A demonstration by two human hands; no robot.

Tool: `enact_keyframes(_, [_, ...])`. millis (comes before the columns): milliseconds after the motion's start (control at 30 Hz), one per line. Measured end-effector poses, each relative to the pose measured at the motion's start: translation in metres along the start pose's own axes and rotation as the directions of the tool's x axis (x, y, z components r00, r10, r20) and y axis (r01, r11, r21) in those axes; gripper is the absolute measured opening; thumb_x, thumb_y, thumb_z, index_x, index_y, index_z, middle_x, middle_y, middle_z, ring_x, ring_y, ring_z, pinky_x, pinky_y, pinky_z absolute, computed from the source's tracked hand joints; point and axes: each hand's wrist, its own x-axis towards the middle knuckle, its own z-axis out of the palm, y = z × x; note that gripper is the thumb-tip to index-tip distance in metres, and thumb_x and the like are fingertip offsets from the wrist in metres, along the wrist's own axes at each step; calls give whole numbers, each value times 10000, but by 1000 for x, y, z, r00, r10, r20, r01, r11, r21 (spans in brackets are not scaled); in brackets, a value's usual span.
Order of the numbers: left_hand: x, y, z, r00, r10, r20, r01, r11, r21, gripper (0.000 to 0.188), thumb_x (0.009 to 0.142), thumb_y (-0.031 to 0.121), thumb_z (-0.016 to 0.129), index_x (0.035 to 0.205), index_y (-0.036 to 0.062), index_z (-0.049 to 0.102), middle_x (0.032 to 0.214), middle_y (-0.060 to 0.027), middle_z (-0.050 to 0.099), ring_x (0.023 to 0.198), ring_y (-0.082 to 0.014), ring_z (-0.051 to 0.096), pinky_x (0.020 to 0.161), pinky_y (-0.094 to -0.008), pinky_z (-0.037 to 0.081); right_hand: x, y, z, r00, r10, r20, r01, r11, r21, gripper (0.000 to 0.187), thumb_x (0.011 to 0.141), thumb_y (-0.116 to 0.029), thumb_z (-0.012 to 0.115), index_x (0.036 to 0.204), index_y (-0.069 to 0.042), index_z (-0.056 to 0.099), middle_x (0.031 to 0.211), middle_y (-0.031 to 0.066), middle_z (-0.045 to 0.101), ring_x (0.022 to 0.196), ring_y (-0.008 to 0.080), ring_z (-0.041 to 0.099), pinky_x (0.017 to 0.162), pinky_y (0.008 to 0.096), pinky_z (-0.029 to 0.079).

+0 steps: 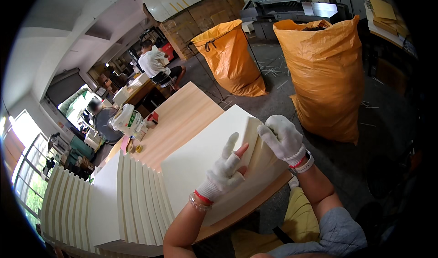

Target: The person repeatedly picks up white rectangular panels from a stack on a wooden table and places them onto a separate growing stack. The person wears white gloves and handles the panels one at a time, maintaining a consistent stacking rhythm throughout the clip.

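Note:
A large off-white paper sheet (pixel 200 153) lies across the wooden table in front of me, with a narrow folded strip (pixel 248 137) raised along its right side. My left hand (pixel 221 171), in a white knit glove with two bare fingertips, rests on the sheet beside this strip, its fingers spread. At the strip's outer edge, my right hand (pixel 283 139), fully gloved, has its fingers bent and closed on the folded paper. The underside of its grip is hidden. Tall stacks of folded off-white pieces (pixel 141 198) stand close to my left forearm.
Two orange woven sacks, one slimmer (pixel 232 59) and one bulging (pixel 319 75), stand beyond the table. On the bare wood tabletop (pixel 191 107) are a white plastic tub (pixel 127 121) and tape rolls (pixel 138 148). A person (pixel 155 62) sits farther back. Paper strips litter the floor.

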Motion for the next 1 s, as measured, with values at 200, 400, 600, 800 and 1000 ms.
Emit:
enact_keyframes(200, [-1,-17,8,996,82,29,-83,996,33,409,785,21,732,1175,47,613,1584,-297,276,1248,-456,573,966,-425,527,-1,-1,2,999,34,-19,-34,999,12,316,985,-203,619,742,-24,523,684,148,509,665,343,539,632,436,430])
enact_keyframes(400, [0,0,6,996,-78,-37,73,992,-107,383,797,-9,756,1146,56,614,1518,-294,403,1362,-399,500,1050,-403,448,-2,1,2,999,43,-11,-42,999,16,315,984,-210,625,749,-22,529,690,148,513,673,341,542,632,436,434])
enact_keyframes(600, [1,-9,3,996,71,62,-76,994,83,399,805,-1,754,1176,65,623,1558,-298,352,1324,-413,533,1033,-400,459,-1,-2,3,999,-5,-37,5,1000,12,322,989,-231,621,766,-8,555,700,137,528,643,307,547,608,407,437])
enact_keyframes(800, [2,-1,11,996,-36,-77,33,999,-35,406,777,1,789,1148,61,633,1585,-301,301,1312,-379,554,1015,-394,469,-3,2,3,998,49,-41,-48,999,18,307,986,-206,615,757,-11,554,685,137,521,648,313,547,621,414,441])
enact_keyframes(1000, [1,-3,6,999,29,-30,-29,1000,-6,570,764,-6,799,1297,60,608,1599,-300,274,1312,-381,550,996,-380,482,-4,4,3,999,9,-42,-7,999,35,309,990,-217,613,767,-10,556,693,133,525,637,301,546,608,405,437])
